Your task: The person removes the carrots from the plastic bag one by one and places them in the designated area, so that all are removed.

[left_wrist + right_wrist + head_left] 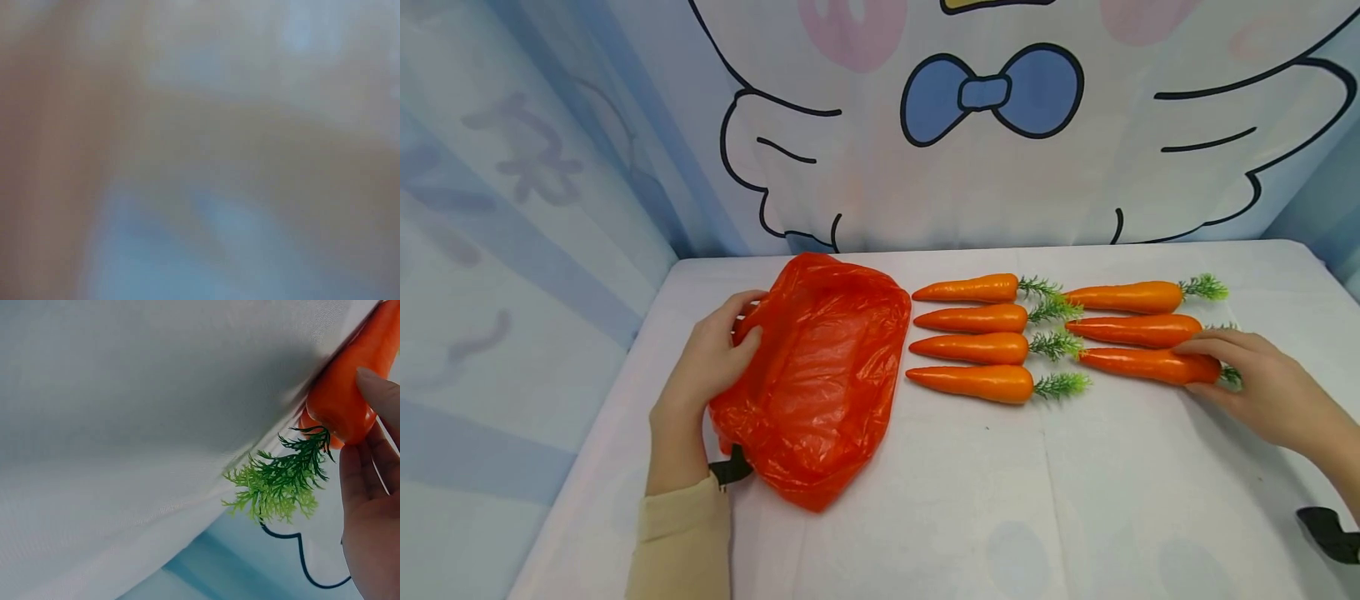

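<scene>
A red plastic bag (827,383) lies on the left part of the table, its mouth spread wide. At its left edge my left hand (700,367) grips the rim, the thumb on the near side of the plastic. My right hand (1262,379) holds a carrot (1127,362) by its thick end, thumb and fingers on opposite sides. That carrot is the nearest of three in the right column. In the right wrist view, the held carrot's green top (281,475) hangs past the fingers. The left wrist view is too blurred to make anything out.
Several carrots (970,348) lie in a column just right of the bag, tips pointing left. Two more carrots (1123,297) lie beyond the held one. A white cloth covers the table (940,500); a printed curtain (992,192) hangs behind it.
</scene>
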A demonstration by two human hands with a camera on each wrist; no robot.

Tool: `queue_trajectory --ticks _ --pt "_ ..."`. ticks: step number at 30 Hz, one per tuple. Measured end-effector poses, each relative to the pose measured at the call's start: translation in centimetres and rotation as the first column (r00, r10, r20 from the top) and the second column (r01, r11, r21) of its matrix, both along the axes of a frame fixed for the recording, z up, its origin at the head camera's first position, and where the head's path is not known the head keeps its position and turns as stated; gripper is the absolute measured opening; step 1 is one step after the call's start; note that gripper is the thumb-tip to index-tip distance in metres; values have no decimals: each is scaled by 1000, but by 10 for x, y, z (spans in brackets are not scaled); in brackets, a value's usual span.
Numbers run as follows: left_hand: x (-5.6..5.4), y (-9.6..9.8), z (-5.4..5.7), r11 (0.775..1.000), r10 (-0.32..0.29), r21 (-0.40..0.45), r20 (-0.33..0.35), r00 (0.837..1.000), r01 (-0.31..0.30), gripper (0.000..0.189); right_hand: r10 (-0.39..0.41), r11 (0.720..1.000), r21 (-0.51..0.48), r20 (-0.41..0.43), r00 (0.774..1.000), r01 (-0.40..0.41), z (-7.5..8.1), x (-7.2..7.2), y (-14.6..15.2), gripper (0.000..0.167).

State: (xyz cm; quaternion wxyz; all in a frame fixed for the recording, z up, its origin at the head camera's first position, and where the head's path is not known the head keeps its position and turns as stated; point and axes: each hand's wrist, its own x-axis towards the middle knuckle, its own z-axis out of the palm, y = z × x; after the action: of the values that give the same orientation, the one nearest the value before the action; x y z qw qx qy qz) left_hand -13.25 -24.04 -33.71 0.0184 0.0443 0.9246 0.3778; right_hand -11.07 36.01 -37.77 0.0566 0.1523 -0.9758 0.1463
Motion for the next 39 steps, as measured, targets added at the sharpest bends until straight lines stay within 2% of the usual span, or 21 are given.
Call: queue_trajectory --ticks 11,27,33,39 --pt "0 1 2 1000 6 2 6 1000 -6 49 -9 1000 19 24 1000 9 1 -2 -4 49" --pt "5 4 7 1000 -17 -12 -8 1000 17 50 -47 997 -65 -7 999 46 10 9 -12 49" --pt "8 7 11 998 -38 -46 -67 997 35 53 -56 994 -93 -20 998 54 20 10 -27 47" --pt "9 15 19 990 -86 -122 -161 983 67 55 -62 992 -112 -112 992 50 36 14 -40 43"
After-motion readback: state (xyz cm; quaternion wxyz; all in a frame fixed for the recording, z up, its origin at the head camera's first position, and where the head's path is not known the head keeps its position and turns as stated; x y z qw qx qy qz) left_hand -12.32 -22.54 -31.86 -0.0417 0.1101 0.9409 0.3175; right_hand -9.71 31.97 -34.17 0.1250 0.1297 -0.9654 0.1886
